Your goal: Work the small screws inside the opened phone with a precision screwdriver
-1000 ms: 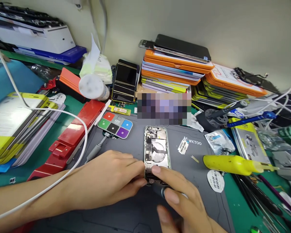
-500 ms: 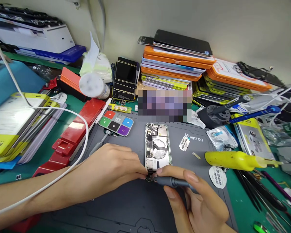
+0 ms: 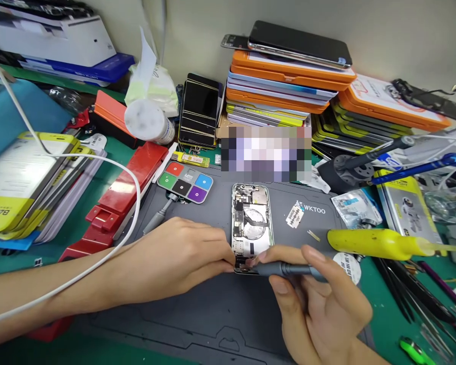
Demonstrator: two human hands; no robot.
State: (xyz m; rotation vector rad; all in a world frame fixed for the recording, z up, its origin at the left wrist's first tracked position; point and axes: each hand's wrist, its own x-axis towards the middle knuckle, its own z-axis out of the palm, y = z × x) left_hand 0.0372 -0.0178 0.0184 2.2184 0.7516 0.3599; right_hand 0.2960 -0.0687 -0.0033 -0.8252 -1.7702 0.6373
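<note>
The opened phone (image 3: 252,228) lies flat on the grey mat (image 3: 197,319) on the counter, at centre frame. Its long axis runs from the hands toward the stacked orange boxes (image 3: 289,76) at upper centre. The right hand (image 3: 319,304), at lower right, has its grip closed on a dark screwdriver (image 3: 289,269). The screwdriver lies almost crosswise to the phone, with its tip pointing left into the phone's near end. The left hand (image 3: 175,261) comes in from the left with its fingertips bunched against the phone's near left corner; whether that grip pinches the frame or only braces it is hard to tell. Both hands meet at that end. A yellow tool (image 3: 380,243) lies at right.
</note>
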